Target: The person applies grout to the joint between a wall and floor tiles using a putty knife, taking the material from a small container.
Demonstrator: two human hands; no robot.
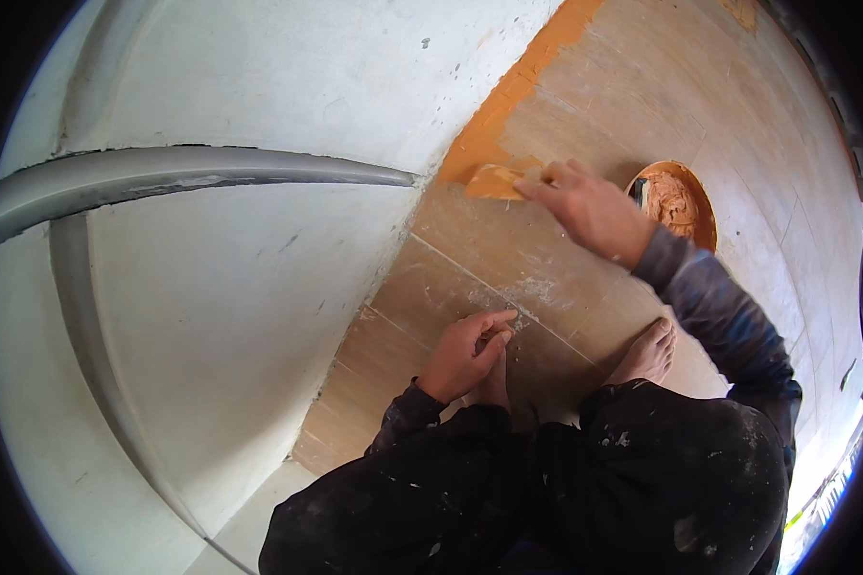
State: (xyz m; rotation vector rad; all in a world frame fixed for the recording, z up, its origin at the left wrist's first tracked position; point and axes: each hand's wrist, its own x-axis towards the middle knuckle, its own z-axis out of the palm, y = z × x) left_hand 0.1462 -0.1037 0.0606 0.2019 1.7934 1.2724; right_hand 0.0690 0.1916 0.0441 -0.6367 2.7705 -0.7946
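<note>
My right hand is closed on a putty knife whose flat blade is coated in orange paste. The blade lies against the floor close to the foot of the wall, at the near end of a smeared orange strip that runs along the wall's edge. My left hand hangs low over my left foot, holding nothing, with index finger and thumb stretched out and the other fingers bent. Right of my right hand stands a round tub of orange paste. A dark and pale object leans inside its left rim.
The white wall rises close on my left, crossed by grey metal strips. Wood-look floor tiles have pale dusty smudges. My bare right foot is planted near my knees, below the tub.
</note>
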